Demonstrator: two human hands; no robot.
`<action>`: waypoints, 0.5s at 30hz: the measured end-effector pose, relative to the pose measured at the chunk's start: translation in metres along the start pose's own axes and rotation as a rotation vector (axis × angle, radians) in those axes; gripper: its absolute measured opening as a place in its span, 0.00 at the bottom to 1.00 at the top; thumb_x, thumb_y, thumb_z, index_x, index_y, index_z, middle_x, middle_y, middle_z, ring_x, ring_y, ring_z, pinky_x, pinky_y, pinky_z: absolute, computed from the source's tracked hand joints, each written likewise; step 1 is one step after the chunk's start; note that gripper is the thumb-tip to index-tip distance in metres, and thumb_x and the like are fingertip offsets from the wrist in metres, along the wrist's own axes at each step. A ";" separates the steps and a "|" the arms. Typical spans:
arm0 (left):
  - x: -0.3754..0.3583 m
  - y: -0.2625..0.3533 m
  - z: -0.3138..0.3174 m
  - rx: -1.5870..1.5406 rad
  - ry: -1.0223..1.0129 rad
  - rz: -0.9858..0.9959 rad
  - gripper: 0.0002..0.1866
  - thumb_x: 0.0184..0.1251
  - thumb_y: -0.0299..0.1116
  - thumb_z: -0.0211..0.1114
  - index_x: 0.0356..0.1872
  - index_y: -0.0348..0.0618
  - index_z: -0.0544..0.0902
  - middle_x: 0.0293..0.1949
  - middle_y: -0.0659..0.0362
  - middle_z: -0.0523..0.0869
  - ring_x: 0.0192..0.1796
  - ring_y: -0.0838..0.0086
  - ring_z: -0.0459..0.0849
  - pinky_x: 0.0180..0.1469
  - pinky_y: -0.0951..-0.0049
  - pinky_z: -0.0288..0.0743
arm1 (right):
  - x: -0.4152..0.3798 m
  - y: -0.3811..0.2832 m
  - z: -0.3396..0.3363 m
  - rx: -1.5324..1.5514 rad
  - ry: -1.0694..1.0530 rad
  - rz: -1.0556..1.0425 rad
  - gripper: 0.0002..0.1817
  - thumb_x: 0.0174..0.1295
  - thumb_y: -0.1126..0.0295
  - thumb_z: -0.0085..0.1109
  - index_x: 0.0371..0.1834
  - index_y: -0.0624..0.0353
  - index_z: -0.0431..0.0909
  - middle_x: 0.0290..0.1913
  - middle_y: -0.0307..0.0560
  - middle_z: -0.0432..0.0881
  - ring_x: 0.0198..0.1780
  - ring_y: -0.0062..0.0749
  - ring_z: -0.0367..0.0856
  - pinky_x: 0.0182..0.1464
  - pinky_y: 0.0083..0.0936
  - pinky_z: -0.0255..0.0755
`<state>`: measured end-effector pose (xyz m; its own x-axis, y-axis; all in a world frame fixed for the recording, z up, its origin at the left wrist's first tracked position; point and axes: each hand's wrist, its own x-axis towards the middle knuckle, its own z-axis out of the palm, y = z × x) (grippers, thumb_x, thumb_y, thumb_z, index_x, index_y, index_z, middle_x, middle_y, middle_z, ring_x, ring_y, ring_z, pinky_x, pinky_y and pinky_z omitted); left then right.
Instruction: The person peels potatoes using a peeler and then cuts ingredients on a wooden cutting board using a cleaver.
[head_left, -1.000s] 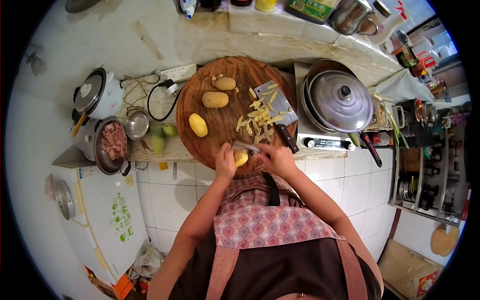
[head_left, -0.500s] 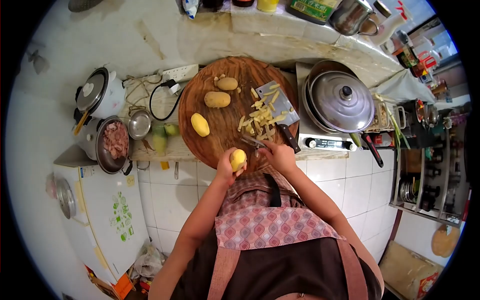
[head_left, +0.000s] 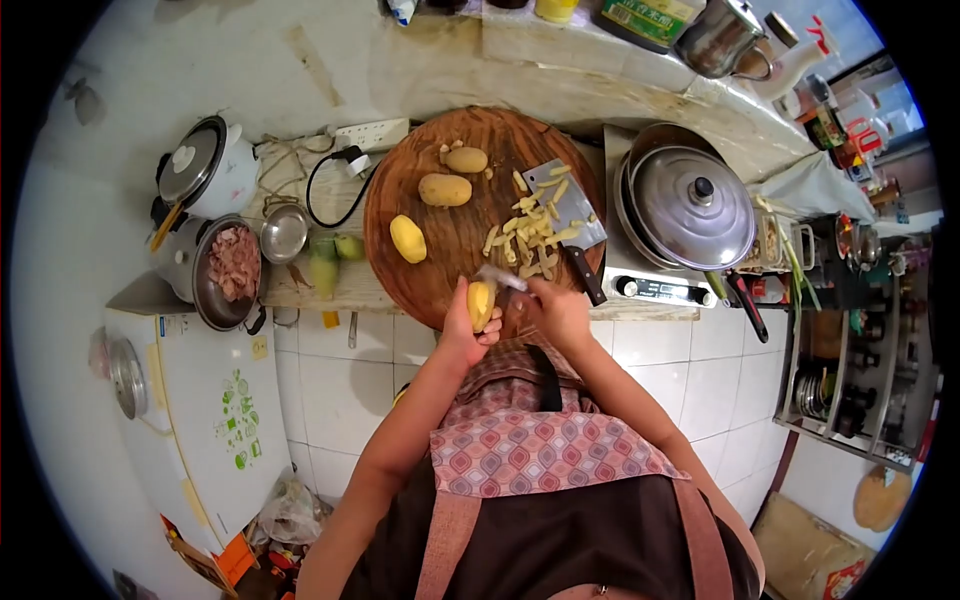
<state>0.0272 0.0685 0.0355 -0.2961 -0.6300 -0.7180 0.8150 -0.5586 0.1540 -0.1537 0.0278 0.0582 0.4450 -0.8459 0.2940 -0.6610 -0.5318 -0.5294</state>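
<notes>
— In the head view, what is held, and where?
— A yellow potato (head_left: 482, 306) is grasped by the left hand (head_left: 461, 325), at the near edge of the round board (head_left: 430, 285). A blurred tool (head_left: 503, 278) is gripped by the right hand (head_left: 560, 315).
— How is the potato placed relative to the right hand?
— Just to its left, with the long axis pointed roughly forward. The tool is extended leftward near the potato's far end; whether they are touching cannot be told.

Dark brown top (head_left: 580, 540), pink diamond-patterned apron (head_left: 560, 455), plain pink shoulder straps (head_left: 452, 535)
</notes>
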 end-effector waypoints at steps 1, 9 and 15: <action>0.000 -0.003 0.000 0.004 0.007 -0.010 0.29 0.70 0.69 0.43 0.38 0.51 0.73 0.27 0.58 0.73 0.18 0.77 0.66 0.15 0.80 0.52 | 0.003 0.007 0.001 -0.077 -0.038 0.121 0.12 0.58 0.57 0.67 0.41 0.49 0.83 0.27 0.44 0.83 0.25 0.42 0.82 0.23 0.34 0.72; -0.007 -0.007 0.003 0.251 0.064 0.137 0.30 0.73 0.66 0.40 0.39 0.48 0.74 0.26 0.58 0.75 0.18 0.77 0.66 0.15 0.80 0.52 | -0.001 -0.012 -0.011 -0.066 -0.099 0.068 0.13 0.58 0.55 0.67 0.35 0.52 0.82 0.22 0.46 0.81 0.23 0.42 0.82 0.24 0.36 0.73; -0.012 -0.003 0.011 0.057 -0.104 0.056 0.33 0.73 0.67 0.39 0.44 0.45 0.75 0.30 0.57 0.78 0.22 0.74 0.72 0.21 0.76 0.63 | 0.007 0.008 -0.018 -0.070 -0.070 0.310 0.13 0.59 0.56 0.66 0.35 0.54 0.82 0.19 0.49 0.80 0.22 0.47 0.81 0.23 0.37 0.73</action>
<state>0.0229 0.0716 0.0508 -0.3031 -0.7120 -0.6334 0.8031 -0.5487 0.2324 -0.1666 0.0170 0.0706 0.2549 -0.9644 0.0702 -0.8102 -0.2526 -0.5289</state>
